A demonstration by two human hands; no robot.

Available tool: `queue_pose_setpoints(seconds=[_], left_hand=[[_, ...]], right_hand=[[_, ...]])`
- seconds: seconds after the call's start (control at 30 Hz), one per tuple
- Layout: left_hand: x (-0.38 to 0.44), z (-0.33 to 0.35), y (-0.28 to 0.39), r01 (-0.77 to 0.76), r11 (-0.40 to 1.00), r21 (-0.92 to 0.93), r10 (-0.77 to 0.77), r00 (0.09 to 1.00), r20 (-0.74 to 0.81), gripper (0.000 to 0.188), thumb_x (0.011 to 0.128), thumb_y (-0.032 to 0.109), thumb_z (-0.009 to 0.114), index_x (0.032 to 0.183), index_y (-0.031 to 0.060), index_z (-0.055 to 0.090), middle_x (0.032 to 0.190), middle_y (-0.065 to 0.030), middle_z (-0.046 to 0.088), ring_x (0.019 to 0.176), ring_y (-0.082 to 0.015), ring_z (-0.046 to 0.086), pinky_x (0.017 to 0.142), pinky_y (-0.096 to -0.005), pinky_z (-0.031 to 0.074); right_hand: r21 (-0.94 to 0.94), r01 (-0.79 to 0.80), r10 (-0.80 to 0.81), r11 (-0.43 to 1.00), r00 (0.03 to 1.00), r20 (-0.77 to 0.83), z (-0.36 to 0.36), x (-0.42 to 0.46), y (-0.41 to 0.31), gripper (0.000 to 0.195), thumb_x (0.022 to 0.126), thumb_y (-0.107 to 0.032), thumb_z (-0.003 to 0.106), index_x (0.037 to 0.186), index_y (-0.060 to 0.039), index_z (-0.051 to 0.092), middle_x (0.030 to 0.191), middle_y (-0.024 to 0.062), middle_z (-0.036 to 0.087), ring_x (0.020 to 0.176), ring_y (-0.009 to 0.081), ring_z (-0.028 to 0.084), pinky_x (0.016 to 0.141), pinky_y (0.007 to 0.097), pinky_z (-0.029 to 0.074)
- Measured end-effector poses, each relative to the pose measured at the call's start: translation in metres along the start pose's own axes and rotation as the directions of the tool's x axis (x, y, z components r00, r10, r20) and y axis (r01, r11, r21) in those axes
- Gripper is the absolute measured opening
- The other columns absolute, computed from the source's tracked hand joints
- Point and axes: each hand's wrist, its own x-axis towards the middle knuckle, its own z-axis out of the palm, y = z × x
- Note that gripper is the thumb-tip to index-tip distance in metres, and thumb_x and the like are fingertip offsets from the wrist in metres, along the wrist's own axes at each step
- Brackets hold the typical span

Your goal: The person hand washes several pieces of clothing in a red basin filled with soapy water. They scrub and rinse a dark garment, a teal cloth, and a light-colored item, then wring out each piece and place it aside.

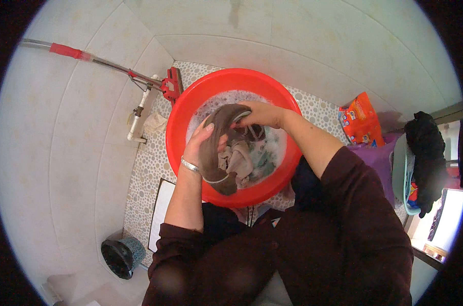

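A wet grey-brown sock [216, 149] is stretched between my two hands above a red plastic basin [233, 199]. My left hand [202, 139] grips it along its middle, thumb on top, and its lower end hangs past the wrist with a pale band near the tip. At the upper end, my right hand [258, 114] holds the cloth by its edge, the fingers partly hidden. Below them in foamy water [235, 97] lie a beige cloth [241, 160], a green cloth [265, 164] and some dark fabric [256, 132]. A silver bangle [189, 163] circles my left wrist.
Behind the basin, a red mop head [173, 86] rests by the wall near a white pipe [139, 111]. To the right stand an orange detergent bag [363, 122], a purple container [375, 164] and a light-green basin [399, 168] with black clothing [426, 160]. A waste bin [130, 252] sits lower left.
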Motion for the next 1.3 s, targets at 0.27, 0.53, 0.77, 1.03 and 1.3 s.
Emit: queue_pose_setpoints(seconds=[0.27,0.53,0.77,1.03,1.3], left_hand=[[0.008,-0.004,-0.016,0.078,0.997,0.022,-0.072,0.974,-0.215,0.057,0.085,0.043,0.054,0.130,0.0174,0.031,0.114,-0.0063,0.050,0.088,-0.0199,0.053,0.064,-0.0312,0.046],[0.015,0.037,-0.044,-0.041,0.975,0.218,0.110,0.942,-0.316,0.088,0.080,0.015,0.063,0.141,0.0203,0.000,0.132,-0.0107,0.037,0.103,-0.0210,0.052,0.075,-0.0348,0.051],[0.018,0.021,-0.067,-0.024,0.947,0.322,0.116,0.956,-0.271,0.084,0.073,0.012,0.069,0.138,0.0112,0.014,0.124,-0.0104,0.043,0.106,-0.0204,0.049,0.086,-0.0341,0.045],[0.010,0.025,-0.039,0.090,0.996,0.017,-0.077,0.928,-0.364,0.040,0.077,0.024,0.064,0.110,0.0057,0.050,0.089,-0.0057,0.059,0.078,-0.0199,0.057,0.067,-0.0298,0.047],[-0.002,0.044,-0.029,0.034,0.975,-0.221,-0.061,0.992,-0.115,0.039,0.082,0.042,0.056,0.097,0.0056,0.054,0.073,-0.0047,0.054,0.058,-0.0135,0.046,0.050,-0.0250,0.036]], right_hand=[[0.548,0.036,0.018,0.836,0.995,-0.093,0.019,0.004,-0.007,0.027,0.076,-0.012,0.056,0.100,-0.0023,0.058,0.089,0.0068,0.061,0.074,0.0130,0.058,0.067,0.0272,0.049],[0.416,0.065,0.159,0.907,0.862,-0.481,0.021,0.019,0.041,0.033,0.076,-0.013,0.055,0.105,0.0019,0.051,0.095,0.0174,0.055,0.079,0.0258,0.059,0.064,0.0404,0.050],[0.613,-0.024,0.398,0.790,0.781,-0.482,0.046,0.015,0.006,0.055,0.073,-0.013,0.057,0.120,0.0016,0.033,0.106,0.0214,0.049,0.095,0.0314,0.053,0.075,0.0434,0.046],[0.102,0.117,-0.102,0.988,0.985,-0.139,0.016,0.002,-0.002,0.071,0.083,-0.033,0.058,0.136,-0.0032,0.022,0.124,0.0158,0.042,0.109,0.0228,0.044,0.089,0.0324,0.040],[0.550,0.194,-0.164,0.812,0.981,-0.103,0.014,0.006,-0.017,0.068,0.082,-0.033,0.061,0.136,-0.0078,0.029,0.112,0.0079,0.051,0.100,0.0167,0.050,0.084,0.0317,0.042]])
